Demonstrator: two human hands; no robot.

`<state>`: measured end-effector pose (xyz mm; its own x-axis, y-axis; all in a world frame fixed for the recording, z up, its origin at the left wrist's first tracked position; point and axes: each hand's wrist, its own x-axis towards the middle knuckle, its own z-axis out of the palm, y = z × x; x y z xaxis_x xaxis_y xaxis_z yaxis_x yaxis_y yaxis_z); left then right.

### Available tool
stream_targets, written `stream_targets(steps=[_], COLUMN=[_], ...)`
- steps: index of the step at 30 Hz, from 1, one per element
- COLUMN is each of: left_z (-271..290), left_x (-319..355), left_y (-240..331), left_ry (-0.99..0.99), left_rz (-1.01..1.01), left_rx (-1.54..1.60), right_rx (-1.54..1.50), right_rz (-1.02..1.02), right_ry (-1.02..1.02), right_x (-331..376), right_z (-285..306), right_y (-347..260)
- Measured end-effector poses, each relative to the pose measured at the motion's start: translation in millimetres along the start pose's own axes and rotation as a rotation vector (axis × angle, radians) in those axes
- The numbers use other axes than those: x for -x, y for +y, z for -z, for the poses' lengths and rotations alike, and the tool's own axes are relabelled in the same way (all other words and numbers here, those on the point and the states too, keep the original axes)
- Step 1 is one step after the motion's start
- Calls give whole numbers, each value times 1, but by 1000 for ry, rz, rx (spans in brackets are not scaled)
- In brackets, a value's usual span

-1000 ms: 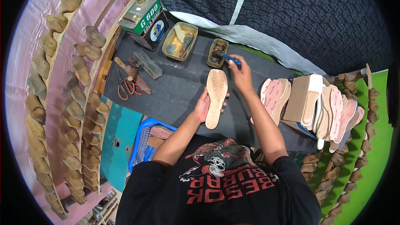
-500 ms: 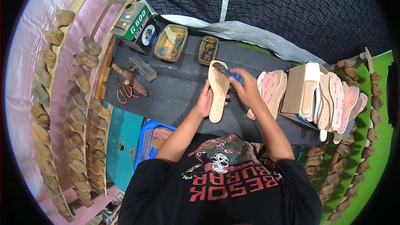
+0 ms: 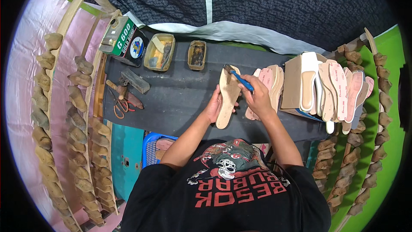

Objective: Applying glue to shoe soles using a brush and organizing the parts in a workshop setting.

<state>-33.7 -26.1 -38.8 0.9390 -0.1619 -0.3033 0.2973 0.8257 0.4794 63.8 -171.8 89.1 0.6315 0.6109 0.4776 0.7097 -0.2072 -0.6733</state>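
In my left hand (image 3: pixel 213 106) is a tan insole (image 3: pixel 227 99), gripped by its edges around the middle, with the wide end pointing away from me. A brush with a blue handle (image 3: pixel 243 81) is pinched in my right hand (image 3: pixel 259 96). Its dark tip rests against the upper part of the insole, where the surface looks darker and smeared. Just right of my right hand lies a stack of pink and beige insoles (image 3: pixel 270 87). Beyond the insole stands a small tub (image 3: pixel 197 55) with dark residue inside.
A larger tub (image 3: pixel 159 52) and a green metal can (image 3: pixel 124 41) stand at the back left. Nearer are a hammer (image 3: pixel 122 90), scissors (image 3: pixel 119 109) and a grey block (image 3: pixel 136 80). On the right, a box (image 3: pixel 293 83) holds many insoles. Racks of wooden shoe lasts (image 3: pixel 77 119) flank the table.
The view has shifted, so the table things appear further left. The brush has turned in my right hand, its handle now slanting down to the right. The insole is tilted more to the right.
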Motion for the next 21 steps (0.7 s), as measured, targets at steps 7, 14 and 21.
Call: stream_targets(steps=[7,14,21], left_z=[-1,2,8], left_x=[-4,-5,0], left_y=[2,-2,1], left_ry=[10,4,-52], left_rz=[12,-1,10], left_rx=[-26,-9,19], right_rx=[-11,-7,-70], right_rz=[-8,-38,-102], right_ry=[7,0,-29], right_x=[7,-1,-5], right_z=[4,4,4], right_y=[6,0,-7])
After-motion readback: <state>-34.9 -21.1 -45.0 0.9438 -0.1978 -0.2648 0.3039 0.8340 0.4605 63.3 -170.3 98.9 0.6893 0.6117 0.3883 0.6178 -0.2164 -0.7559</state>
